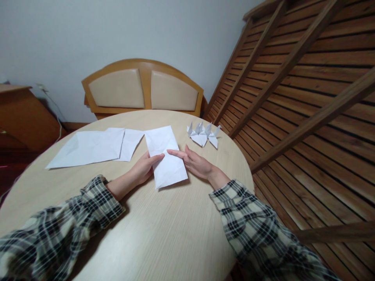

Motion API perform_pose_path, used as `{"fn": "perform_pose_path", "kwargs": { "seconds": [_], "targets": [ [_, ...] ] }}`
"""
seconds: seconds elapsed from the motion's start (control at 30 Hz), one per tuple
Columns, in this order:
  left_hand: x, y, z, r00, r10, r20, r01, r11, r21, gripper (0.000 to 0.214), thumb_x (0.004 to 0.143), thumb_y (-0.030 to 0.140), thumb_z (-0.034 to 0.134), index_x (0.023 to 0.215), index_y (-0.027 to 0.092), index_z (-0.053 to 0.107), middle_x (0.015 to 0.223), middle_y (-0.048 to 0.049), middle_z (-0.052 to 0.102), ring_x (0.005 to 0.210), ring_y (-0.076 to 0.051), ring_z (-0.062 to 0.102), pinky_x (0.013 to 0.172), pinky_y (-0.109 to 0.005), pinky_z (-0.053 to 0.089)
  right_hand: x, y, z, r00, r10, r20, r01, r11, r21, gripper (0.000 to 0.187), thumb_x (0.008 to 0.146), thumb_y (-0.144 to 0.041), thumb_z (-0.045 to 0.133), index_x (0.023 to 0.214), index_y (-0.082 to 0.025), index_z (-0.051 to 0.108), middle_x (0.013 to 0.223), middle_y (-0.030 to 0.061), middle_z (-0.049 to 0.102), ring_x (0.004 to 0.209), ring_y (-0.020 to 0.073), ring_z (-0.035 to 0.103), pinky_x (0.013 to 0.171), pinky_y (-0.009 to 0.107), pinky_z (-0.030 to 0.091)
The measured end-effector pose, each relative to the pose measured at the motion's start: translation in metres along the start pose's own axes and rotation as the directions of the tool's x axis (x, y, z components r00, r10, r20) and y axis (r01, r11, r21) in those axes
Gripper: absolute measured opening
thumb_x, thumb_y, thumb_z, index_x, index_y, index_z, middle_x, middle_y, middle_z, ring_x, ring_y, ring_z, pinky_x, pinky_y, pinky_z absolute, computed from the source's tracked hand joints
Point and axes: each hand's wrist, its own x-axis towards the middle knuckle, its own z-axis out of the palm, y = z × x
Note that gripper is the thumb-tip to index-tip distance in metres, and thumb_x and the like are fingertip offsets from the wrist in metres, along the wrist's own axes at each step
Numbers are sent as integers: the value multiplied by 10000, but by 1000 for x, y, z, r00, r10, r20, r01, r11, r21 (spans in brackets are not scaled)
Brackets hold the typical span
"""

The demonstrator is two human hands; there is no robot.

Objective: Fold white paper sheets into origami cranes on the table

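Note:
A white sheet of paper (pixel 171 173), an oblong with light creases, is held a little above the round table. My left hand (pixel 143 168) grips its left edge, thumb on top and the other fingers hidden underneath. At the right edge is my right hand (pixel 197 162), its index finger stretched flat across the paper's surface toward my left thumb. The right thumb sticks up, and the lower fingers are partly hidden, so I cannot tell whether they go under the sheet. Several folded paper cranes (pixel 203 134) stand in a row beyond my right hand.
More white paper sheets (pixel 88 146) lie overlapping on the left of the round wooden table (pixel 164 242). A padded headboard (pixel 117 88) stands behind the table. Slatted wooden boards (pixel 293 97) lean along the right side. A wooden cabinet (pixel 29 113) is at far left.

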Motion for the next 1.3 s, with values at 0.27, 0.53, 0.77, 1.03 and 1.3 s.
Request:
{"fn": "perform_pose_path", "kwargs": {
  "seconds": [0.27, 0.53, 0.77, 1.03, 1.3],
  "targets": [
    [-2, 0, 2, 1000, 8, -10, -8, 1000, 4, 536, 728, 117, 744, 1249, 143, 617, 1066, -158, 741, 931, -321, 707, 812, -423, 568, 1, 2, -6, 999, 11, 33, -9, 998, -62, 640, 967, -649, 299, 1310, -211, 615, 1370, 88, 600, 1375, 223, 428, 1200, 477, 199],
    [1, 0, -1, 999, -12, -47, 13, 1000, 27, 322, 706, 128, 762, 1019, 120, 689, 974, -156, 750, 882, -301, 704, 792, -397, 544, 1, 1, -4, 1000, 21, -17, -21, 999, -41, 631, 968, -639, 313, 1291, -195, 624, 1296, 99, 648, 1310, 237, 497, 1184, 487, 229],
    [0, 0, -1, 1000, -12, 15, 11, 998, 54, 318, 724, 166, 763, 1029, 118, 688, 991, -160, 749, 900, -305, 700, 795, -389, 538, 5, 1, -9, 992, -16, -129, 12, 999, -33, 636, 985, -618, 281, 1204, -173, 679, 1238, 122, 678, 1238, 237, 553, 1155, 486, 284],
    [-6, 4, 2, 992, -72, 100, 51, 978, 203, 636, 752, 189, 737, 1337, 149, 491, 1152, -167, 695, 932, -270, 690, 789, -373, 546, 11, 10, -16, 984, -48, -171, 43, 999, -31, 613, 975, -623, 309, 1161, -194, 705, 1292, 99, 660, 1207, 240, 576, 1150, 480, 304],
    [-7, 6, 1, 986, -106, 131, 69, 964, 257, 615, 731, 189, 755, 1300, 148, 524, 1138, -159, 698, 951, -274, 677, 793, -362, 537, 11, 7, -11, 981, -74, -180, 70, 997, -25, 591, 933, -658, 391, 1053, -203, 748, 1204, 91, 709, 1212, 262, 581, 1139, 508, 320]
  ]
}}
